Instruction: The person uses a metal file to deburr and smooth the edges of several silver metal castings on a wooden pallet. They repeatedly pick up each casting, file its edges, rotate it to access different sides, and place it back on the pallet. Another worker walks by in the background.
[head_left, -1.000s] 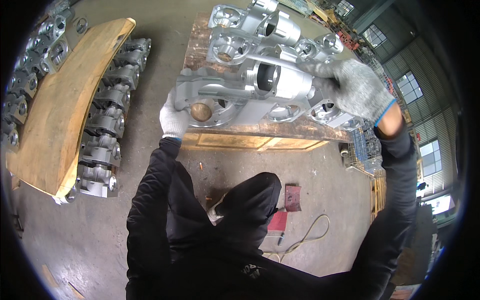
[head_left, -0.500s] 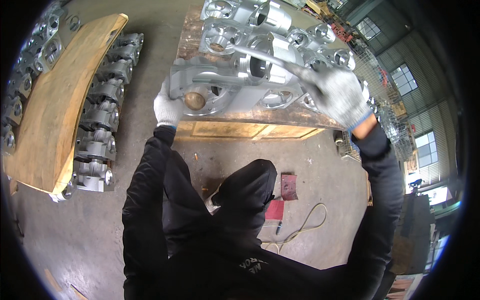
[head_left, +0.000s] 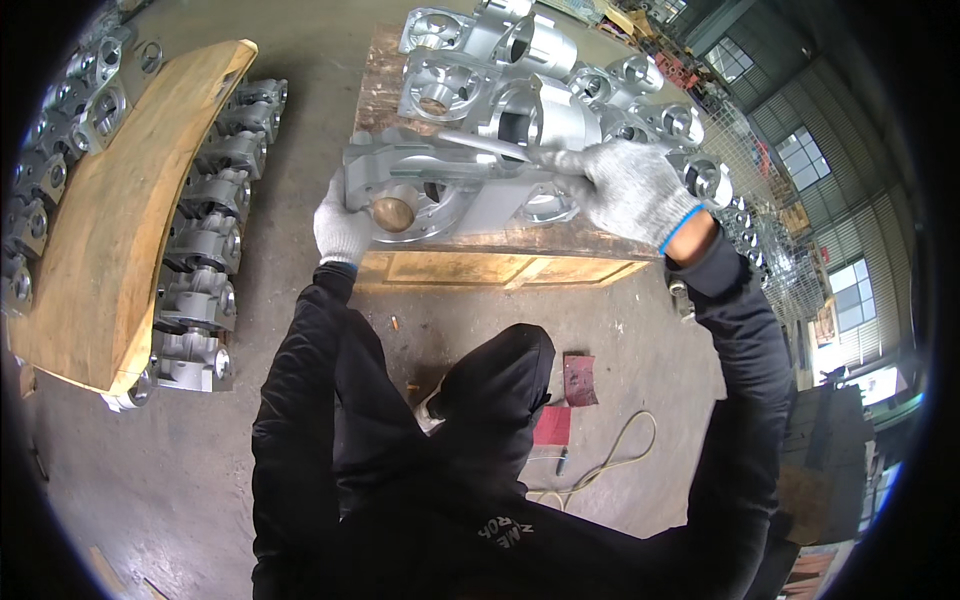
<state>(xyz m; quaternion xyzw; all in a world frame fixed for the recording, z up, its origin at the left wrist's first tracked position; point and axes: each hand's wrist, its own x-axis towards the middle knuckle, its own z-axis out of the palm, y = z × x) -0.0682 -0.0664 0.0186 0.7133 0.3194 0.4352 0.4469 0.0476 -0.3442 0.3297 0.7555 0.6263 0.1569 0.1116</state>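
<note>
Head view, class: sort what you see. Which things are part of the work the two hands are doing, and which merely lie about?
In the work:
- grey metal casting, held at both ends
- left hand, gloved
- right hand, gloved
- wooden pallet stacked with castings

Lying about:
- wooden board over a row of castings
- red pieces on the floor
- looped cord

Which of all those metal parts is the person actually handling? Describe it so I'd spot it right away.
Find the wooden pallet stacked with silvery castings, ahead of the person. At its near edge lies one long grey casting, gripped at each end by the gloved left hand and right hand. Unlike its neighbours, it shows a brown round plug facing the camera.
</note>
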